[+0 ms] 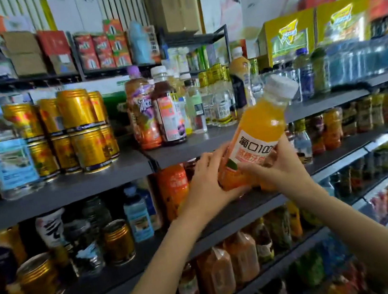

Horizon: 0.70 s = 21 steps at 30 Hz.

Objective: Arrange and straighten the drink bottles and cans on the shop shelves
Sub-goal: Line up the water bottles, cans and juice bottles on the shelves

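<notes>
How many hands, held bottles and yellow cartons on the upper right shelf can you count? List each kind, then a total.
Hands: 2, left hand and right hand
Held orange juice bottle: 1
Yellow cartons: 2
Total: 5

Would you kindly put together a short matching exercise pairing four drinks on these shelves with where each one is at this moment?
Things:
1. orange juice bottle
2. gold cans
3. purple-capped bottle
4. cardboard boxes

Places:
A. stacked two high on the upper shelf, left section
B. on the top rack, above the drinks
C. tilted, held in front of the shelves by the left hand and right hand
D. upright at the left end of the upper shelf's right section

Pairs: 1-C, 2-A, 3-D, 4-B
</notes>
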### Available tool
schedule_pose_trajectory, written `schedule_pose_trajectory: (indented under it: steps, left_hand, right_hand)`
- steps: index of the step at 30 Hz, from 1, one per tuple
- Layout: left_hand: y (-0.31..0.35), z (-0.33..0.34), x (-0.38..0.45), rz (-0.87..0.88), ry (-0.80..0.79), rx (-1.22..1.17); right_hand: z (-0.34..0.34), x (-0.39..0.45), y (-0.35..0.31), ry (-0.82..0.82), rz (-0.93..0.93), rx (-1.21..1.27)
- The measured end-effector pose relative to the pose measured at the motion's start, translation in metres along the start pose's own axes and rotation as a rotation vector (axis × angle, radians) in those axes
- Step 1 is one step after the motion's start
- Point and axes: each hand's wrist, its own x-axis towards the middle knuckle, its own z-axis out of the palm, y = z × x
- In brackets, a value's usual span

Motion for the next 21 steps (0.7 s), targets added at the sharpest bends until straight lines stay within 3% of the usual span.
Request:
schedule_pose_trajectory:
  steps: [2, 16, 21]
  left_hand:
    - [0.003, 0.010, 0.032, 0.032, -0.036, 0.003]
    - [-0.003, 0.100, 0.176, -0.022, 0.326, 0.130]
    - [0.004, 0.144, 0.225, -0.106, 0.557, 0.219]
  right_hand:
    - [-0.024, 0.027, 0.002, 0.016, -0.043, -0.038]
    - [-0.142, 0.178, 0.110, 0.233, -0.179, -0.048]
    - [-0.187, 0.220, 0.150, 0.221, -0.259, -0.083]
